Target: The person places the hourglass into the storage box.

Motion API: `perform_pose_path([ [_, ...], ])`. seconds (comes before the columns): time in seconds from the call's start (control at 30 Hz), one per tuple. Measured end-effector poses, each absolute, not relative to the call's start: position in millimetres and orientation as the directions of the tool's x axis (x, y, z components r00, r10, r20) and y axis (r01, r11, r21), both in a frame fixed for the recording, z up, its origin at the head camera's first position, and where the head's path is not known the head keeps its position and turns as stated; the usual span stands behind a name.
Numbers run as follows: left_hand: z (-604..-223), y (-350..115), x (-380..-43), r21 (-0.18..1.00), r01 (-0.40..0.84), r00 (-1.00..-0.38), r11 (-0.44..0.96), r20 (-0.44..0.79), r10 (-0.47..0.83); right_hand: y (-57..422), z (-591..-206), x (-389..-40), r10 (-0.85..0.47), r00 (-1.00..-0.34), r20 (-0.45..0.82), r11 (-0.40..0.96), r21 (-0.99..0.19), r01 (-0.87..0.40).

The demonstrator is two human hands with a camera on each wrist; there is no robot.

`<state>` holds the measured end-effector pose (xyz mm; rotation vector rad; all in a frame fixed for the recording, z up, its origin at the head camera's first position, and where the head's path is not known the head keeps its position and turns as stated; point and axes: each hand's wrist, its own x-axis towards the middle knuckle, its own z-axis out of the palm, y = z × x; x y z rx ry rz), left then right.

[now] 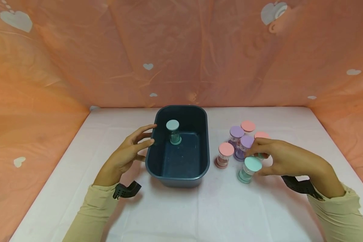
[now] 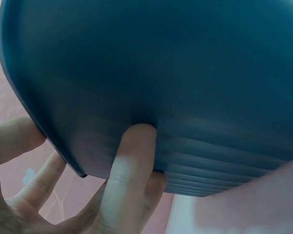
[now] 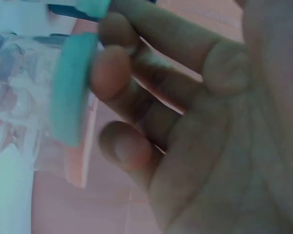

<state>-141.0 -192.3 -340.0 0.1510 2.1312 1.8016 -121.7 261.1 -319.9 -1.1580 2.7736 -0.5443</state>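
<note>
A dark blue bin point(image 1: 177, 179) stands on the table, and a green-capped sand timer point(image 1: 172, 125) is upright inside it. My left hand point(image 1: 125, 154) is at the bin's left side, its fingers spread. In the left wrist view the thumb point(image 2: 132, 165) touches the outer wall. My right hand point(image 1: 278, 158) reaches over a group of timers, thumb and index finger beside a green sand timer point(image 1: 249, 169) at the group's front. Whether they pinch it is unclear. Another green-capped timer and a pink-capped timer point(image 1: 261, 135) are partly hidden by that hand.
Close to the right hand stand two purple sand timers point(image 1: 236, 131) and other pink ones point(image 1: 226, 149). White cloth point(image 1: 175, 215) covers the table. Orange sheeting point(image 1: 181, 50) with pale hearts closes off the back and sides.
</note>
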Motion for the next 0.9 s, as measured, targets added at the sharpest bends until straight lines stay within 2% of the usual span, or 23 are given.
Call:
perform_pose_path([
  [0.53, -343.6, -192.1, -141.7, 0.977, -0.125, -0.933, 0.174, -0.175, 0.315, 250.8, -329.3, -125.4, -0.665, -0.735, 0.13, 0.681, -0.297, -0.669],
  [0.9, -343.7, -193.4, -140.5, 0.976, -0.123, -0.937, 0.179, -0.173, 0.302, 251.2, -328.7, -126.1, -0.711, -0.682, 0.174, 0.624, -0.291, -0.725],
])
